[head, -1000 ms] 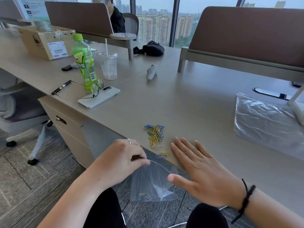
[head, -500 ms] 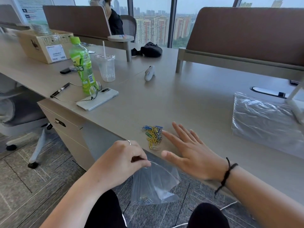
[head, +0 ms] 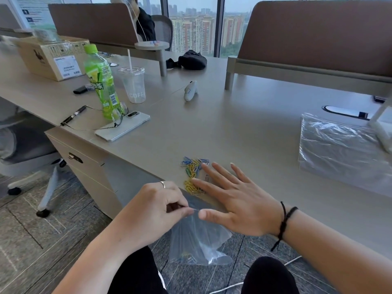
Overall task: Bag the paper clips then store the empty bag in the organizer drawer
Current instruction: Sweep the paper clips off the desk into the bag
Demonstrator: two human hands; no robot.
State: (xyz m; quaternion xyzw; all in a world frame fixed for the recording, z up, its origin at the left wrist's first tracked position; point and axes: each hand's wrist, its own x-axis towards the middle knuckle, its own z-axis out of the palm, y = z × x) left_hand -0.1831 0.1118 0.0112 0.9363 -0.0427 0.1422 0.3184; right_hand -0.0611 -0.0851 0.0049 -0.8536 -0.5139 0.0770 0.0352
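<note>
Head view shows paper clips (head: 194, 175) lying beyond the desk (head: 244, 132) edge, the flat, released right hand (head: 235, 200) beside them, nearer than the left hand (head: 157, 211), whose grip pinches the clear bag (head: 197, 242) hanging below that edge.

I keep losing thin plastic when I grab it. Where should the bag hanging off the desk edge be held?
Grip the bag at its top rim, from above, as the left hand does: the mouth stays level with the desk edge while the paper clips wait beside it.
</note>
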